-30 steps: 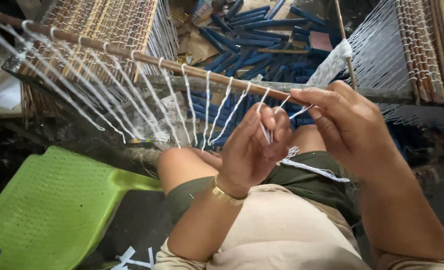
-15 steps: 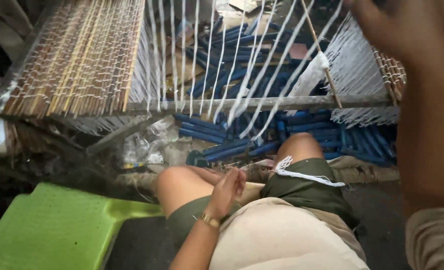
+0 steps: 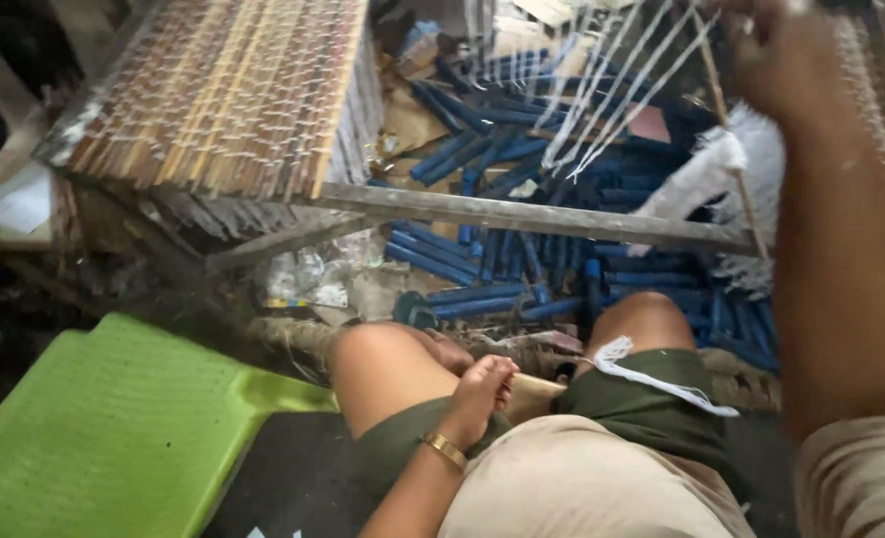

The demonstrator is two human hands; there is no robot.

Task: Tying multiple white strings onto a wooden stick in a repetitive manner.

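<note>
At the far right of the scene, near the top edge, the right hand (image 3: 776, 50) is raised up to the white strings (image 3: 612, 90), which hang down in slanted lines in front of it; the hand is blurred and partly cut by the frame, so I cannot tell if its fingers are closed on the strings or only touching them. Just beside this hand a thin wooden stick (image 3: 726, 130) stands almost upright, with a bundle of white thread (image 3: 706, 174) wrapped on it. The left hand (image 3: 477, 399) rests low between the two bare knees, fingers loosely curled and holding nothing that I can see; a gold bracelet (image 3: 445, 450) is on its wrist. A short piece of white cord (image 3: 651, 377) lies on the dark green shorts (image 3: 651, 408), on the right thigh. A grey wooden bar (image 3: 522, 214) crosses the scene from left to right, beyond the knees. On the far left, above this bar, there is a woven mat of thin bamboo sticks (image 3: 213, 90) bound with white thread. Under and behind the bar many blue sticks (image 3: 482, 259) lie in a heap on the floor. At the near left corner stands a green plastic chair (image 3: 94, 428), well apart from both hands.
</note>
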